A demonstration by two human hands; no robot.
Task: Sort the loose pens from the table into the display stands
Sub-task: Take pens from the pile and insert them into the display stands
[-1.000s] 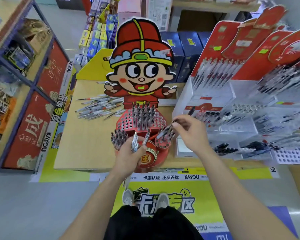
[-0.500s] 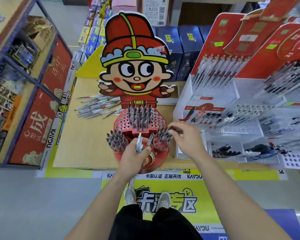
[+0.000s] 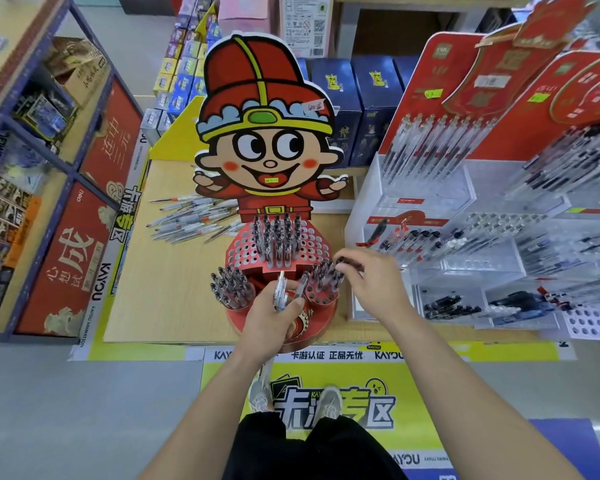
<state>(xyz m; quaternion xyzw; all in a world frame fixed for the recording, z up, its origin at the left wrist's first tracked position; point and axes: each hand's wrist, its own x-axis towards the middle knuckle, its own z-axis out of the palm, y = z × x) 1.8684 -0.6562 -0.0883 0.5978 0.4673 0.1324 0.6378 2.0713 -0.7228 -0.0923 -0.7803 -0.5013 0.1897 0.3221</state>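
Head view shows my right hand [image 3: 373, 284] down at the right-side cup [image 3: 321, 292] of the red cartoon stand [image 3: 305, 245], where a second ago it held a single pen [image 3: 342, 262] raised and tilted above that cup. Its fingers are curled and pinch the pen's top among the pens already standing there, so I judge this one is going into a hole or is just seated. My left hand [image 3: 272, 318] has hardly moved. It is closed round a small bundle of pens [image 3: 280, 289], in front of the stand at the near edge of the worktop [image 3: 174, 289]. The loose pens [image 3: 191, 220] lie in a heap toward the far left corner, well apart from both hands, so plenty of sorting remains. I cannot see the pen's tip or which hole it meets, because my fingers and the crowded caps hide it. The clear stands [image 3: 465, 265] along the right edge are blurred and cut off.
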